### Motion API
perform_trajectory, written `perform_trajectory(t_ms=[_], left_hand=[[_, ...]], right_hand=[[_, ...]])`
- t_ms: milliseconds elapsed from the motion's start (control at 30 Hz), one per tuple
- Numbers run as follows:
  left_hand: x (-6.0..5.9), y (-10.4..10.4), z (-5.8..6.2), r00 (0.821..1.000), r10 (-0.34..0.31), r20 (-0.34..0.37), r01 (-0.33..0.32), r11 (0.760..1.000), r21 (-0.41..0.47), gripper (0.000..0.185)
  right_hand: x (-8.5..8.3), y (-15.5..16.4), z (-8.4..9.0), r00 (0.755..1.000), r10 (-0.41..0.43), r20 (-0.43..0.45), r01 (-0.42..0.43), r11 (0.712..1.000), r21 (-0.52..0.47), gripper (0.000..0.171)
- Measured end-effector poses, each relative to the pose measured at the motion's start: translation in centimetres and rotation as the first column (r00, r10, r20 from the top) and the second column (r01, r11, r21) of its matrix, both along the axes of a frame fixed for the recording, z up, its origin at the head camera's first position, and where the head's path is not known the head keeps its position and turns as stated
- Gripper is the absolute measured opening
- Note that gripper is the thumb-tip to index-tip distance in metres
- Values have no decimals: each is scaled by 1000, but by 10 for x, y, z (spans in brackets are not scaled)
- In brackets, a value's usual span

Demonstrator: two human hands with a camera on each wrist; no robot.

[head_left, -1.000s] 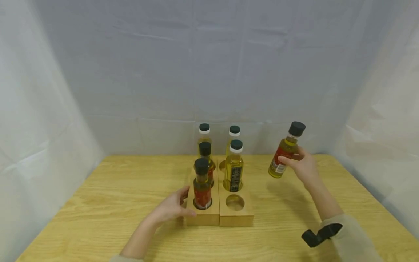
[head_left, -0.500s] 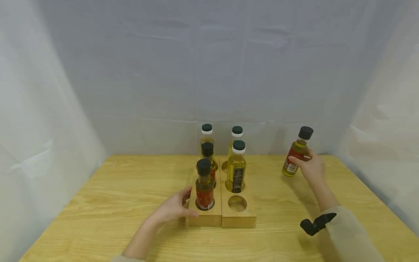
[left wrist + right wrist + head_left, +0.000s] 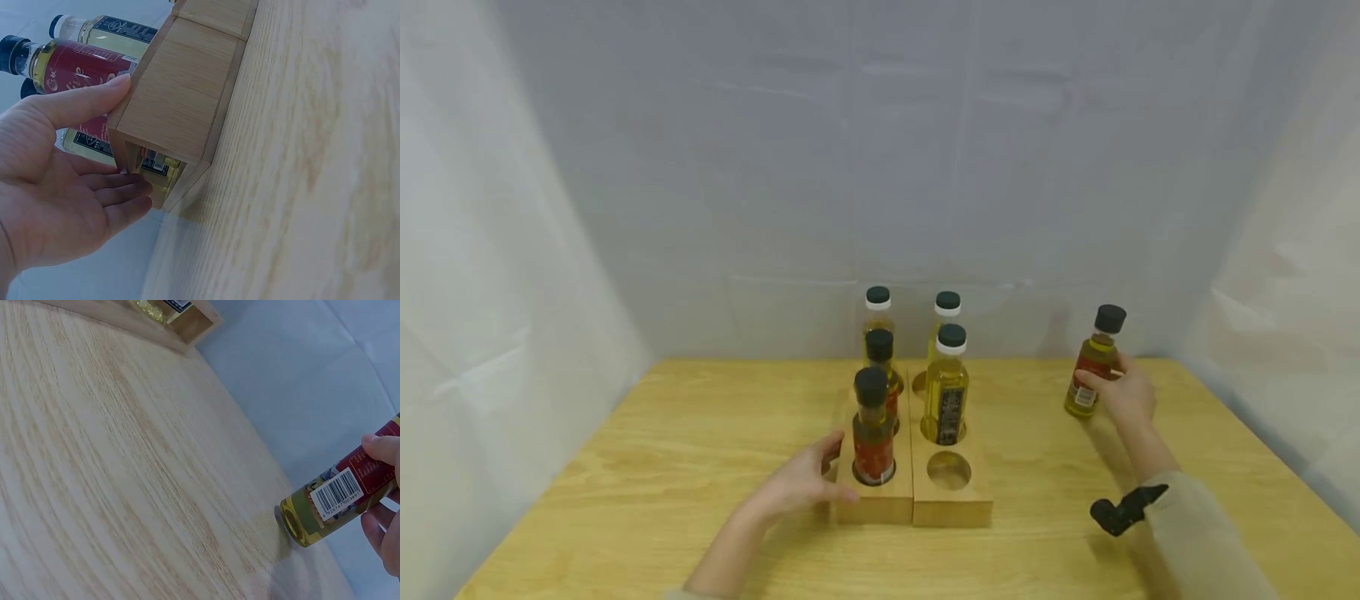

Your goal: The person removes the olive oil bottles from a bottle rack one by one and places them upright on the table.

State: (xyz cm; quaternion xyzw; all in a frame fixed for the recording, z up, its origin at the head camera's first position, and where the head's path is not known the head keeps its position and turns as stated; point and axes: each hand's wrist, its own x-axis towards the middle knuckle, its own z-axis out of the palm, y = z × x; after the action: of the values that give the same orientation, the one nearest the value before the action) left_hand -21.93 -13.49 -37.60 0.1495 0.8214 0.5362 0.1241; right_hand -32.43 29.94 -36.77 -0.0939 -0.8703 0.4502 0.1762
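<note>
**Count on the surface**

Six oil bottles: five in the wooden holder (image 3: 951, 500), one (image 3: 1092, 367) apart at right. Three black-capped with red labels, three white-collared. One empty hole (image 3: 948, 470) seen. Two hands.

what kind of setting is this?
Likely a staged recording booth, not a kitchen: plain white fabric backdrop on three sides, a wooden table with only a wooden bottle rack and small oil bottles.

L hand (image 3: 801, 483) flat, fingers straight, thumb up; R hand (image 3: 1126, 396) curled in a grip, arm stretched fwd.
</note>
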Motion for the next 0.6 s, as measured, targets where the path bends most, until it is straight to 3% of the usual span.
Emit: perform_trajectory(t_ms=[367, 600], left_hand=[[1, 1, 1, 1000, -16, 0, 16, 1000, -4, 97], [2, 1, 3, 1000, 10, 15, -9, 1000, -16, 97]], right_hand=[[-1, 7, -6, 999, -8, 49, 8, 1000, 2, 66], [-3, 8, -6, 999, 33, -12, -34, 999, -19, 63]])
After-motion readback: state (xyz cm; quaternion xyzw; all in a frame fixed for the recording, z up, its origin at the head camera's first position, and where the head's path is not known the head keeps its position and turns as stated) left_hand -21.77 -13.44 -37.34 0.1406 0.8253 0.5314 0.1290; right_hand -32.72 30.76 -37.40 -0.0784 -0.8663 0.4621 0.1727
